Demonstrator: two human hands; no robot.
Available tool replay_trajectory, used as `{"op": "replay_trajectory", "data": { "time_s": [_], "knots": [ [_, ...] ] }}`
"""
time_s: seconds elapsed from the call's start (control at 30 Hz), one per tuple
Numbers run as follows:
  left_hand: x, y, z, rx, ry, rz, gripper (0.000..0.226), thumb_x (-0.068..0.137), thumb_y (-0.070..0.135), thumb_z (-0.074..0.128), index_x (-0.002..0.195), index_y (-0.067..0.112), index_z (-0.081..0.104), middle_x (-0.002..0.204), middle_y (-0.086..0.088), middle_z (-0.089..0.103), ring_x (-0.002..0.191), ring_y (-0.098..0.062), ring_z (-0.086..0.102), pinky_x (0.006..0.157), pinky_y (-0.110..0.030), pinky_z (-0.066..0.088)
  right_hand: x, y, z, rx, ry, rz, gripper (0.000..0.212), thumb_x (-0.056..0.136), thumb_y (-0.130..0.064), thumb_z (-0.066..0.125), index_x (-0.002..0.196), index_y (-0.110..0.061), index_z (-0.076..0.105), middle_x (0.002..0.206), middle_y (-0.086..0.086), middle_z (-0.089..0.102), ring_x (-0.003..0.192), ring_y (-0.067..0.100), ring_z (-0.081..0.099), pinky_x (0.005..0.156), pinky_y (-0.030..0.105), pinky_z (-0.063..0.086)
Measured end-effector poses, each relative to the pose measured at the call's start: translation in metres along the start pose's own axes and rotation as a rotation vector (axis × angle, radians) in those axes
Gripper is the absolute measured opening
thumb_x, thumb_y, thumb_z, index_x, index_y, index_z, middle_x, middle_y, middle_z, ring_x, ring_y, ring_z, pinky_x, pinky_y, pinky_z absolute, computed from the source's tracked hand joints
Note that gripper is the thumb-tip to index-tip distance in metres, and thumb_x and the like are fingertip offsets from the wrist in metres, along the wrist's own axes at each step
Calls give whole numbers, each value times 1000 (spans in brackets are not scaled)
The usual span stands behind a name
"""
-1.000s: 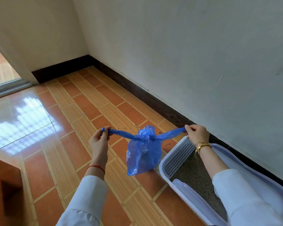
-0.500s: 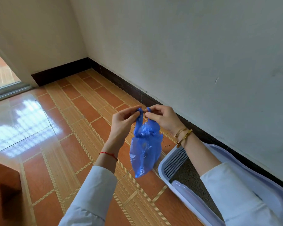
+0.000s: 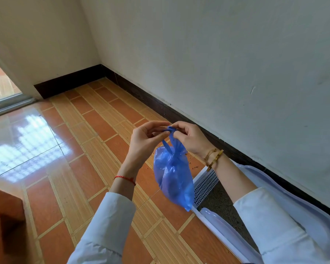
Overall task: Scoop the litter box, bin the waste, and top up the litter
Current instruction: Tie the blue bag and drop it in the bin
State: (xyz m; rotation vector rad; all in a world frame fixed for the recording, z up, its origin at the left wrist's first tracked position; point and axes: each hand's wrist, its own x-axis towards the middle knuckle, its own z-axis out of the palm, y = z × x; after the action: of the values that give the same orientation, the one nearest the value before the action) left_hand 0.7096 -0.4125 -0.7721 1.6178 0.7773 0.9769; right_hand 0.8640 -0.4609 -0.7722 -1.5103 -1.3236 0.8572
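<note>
Pinching the twisted handles of the blue bag (image 3: 172, 174) from the left, the left hand (image 3: 144, 141) meets the right hand (image 3: 191, 139), which grips them too; the bag hangs above the floor (image 3: 84, 168), left of the litter box (image 3: 274, 189) at the near right.

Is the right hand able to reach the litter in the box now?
Probably not at once: the right hand pinches the blue bag together with the left hand. The litter box lies open below it.
</note>
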Motion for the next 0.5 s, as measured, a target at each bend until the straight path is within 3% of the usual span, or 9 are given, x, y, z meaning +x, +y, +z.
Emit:
{"op": "replay_trajectory", "data": {
  "time_s": [0.1,0.23,0.33,0.43,0.5],
  "knots": [
    [1,-1,2,90,2,18,37,79,5,76,113,15,66,101,-5,68,77,-13,68,77,-33,58,0,2,-2,-31,4,13,21,92,-2,45,98,-6,65,74,5,57,67,16,48,64,30,42],
    [1,2,1,143,-76,-85,50,80,16,77,126,21,58,115,5,61,69,-6,64,73,-28,58,0,1,-5,-110,-14,-15,23,92,-5,44,85,-16,63,77,2,56,68,12,48,65,27,41],
    [1,-1,-1,226,-216,-123,30,84,23,72,113,20,68,98,1,71,77,-15,67,76,-28,56,-3,-3,-8,-192,-31,-57,19,92,-7,46,85,-15,61,84,-3,61,75,5,55,71,22,46],
    [1,-6,-5,331,-171,-152,13,84,24,72,94,15,72,74,-2,65,64,-10,51,62,-29,43,-4,-5,-10,-199,-42,-71,18,92,-7,48,86,-17,62,73,-8,65,69,1,60,71,20,50],
    [2,-5,-12,297,-116,-174,14,84,26,72,90,13,72,68,-1,61,60,-8,47,55,-23,38,-3,-2,-13,-217,-43,-67,15,91,-7,50,89,-17,62,73,-8,64,69,4,61,72,24,53]
  ]
}}
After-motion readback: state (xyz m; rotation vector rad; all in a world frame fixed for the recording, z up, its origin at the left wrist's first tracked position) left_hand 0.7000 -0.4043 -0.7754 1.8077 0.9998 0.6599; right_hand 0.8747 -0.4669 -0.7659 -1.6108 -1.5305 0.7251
